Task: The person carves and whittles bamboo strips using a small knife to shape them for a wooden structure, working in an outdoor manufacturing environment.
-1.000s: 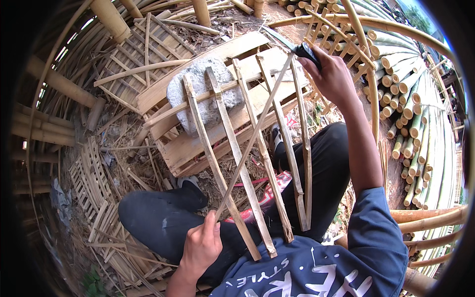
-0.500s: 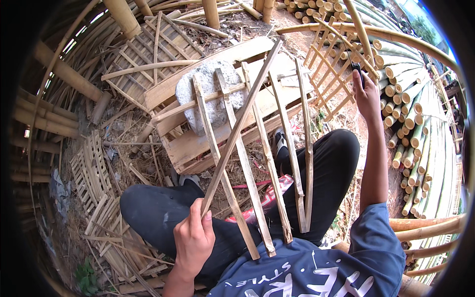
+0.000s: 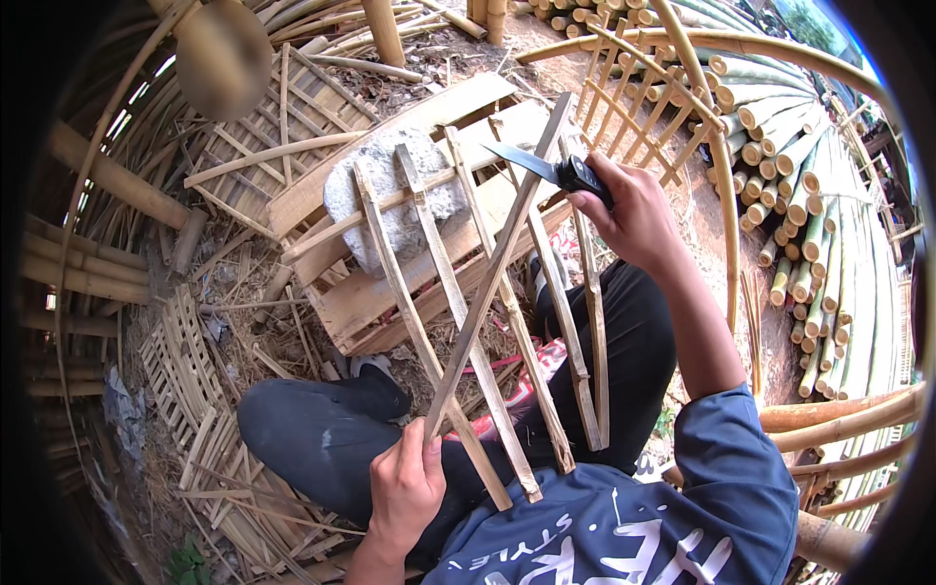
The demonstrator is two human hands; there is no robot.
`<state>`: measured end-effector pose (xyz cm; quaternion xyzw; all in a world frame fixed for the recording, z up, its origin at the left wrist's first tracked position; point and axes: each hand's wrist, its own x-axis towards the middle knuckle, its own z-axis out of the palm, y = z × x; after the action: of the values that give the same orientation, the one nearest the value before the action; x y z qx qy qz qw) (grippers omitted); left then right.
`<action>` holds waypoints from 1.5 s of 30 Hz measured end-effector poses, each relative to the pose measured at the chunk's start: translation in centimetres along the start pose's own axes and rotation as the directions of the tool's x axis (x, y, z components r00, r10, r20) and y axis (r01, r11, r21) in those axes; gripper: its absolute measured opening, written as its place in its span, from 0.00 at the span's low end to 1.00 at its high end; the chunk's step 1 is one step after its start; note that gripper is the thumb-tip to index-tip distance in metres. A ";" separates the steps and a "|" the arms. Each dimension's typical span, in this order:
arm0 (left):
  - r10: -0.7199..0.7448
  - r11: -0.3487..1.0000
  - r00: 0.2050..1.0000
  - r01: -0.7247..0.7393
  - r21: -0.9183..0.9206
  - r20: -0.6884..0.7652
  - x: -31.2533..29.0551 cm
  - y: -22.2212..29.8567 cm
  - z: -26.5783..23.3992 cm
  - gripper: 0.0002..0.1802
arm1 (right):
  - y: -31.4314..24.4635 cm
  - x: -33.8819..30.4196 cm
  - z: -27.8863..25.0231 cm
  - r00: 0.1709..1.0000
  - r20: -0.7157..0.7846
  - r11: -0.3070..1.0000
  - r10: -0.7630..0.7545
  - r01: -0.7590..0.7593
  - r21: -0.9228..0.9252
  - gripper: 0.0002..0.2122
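Observation:
My left hand (image 3: 405,487) grips the lower end of a long bamboo strip (image 3: 499,258), which slants up and away across a lattice of bamboo slats (image 3: 447,273). In my right hand (image 3: 634,210) is a knife (image 3: 580,179) with a black handle, its blade pointing left. The blade lies at the strip's upper part; whether it touches cannot be told. The lattice's near ends rest on my lap and shirt. Its far part lies over a rough grey stone block (image 3: 343,195) on a wooden slatted crate (image 3: 390,151).
Bamboo poles (image 3: 795,195) are stacked at the right. A woven bamboo panel (image 3: 249,161) lies at the far left, and another lattice (image 3: 643,107) stands at the far right. Split bamboo pieces (image 3: 180,361) litter the ground at left. A curved bamboo rail (image 3: 838,429) runs at the near right.
My right hand has swung inward and nearer with the knife, from beside the far lattice to the strip's upper part. My left hand has shifted slightly right, still gripping the strip.

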<state>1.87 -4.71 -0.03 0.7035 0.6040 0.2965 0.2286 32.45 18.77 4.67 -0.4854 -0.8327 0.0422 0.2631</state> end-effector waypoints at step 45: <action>0.024 1.000 0.999 -0.024 0.011 -0.020 -2.9 0.3 1.9 0.12 | -2.2 -2.2 -2.8 0.988 0.151 0.999 -0.020 0.026 -0.034 0.21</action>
<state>3.08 -7.52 -1.60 0.7088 0.5994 0.3033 0.2151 32.95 15.27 6.86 -0.4758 -0.8563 0.0609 0.1916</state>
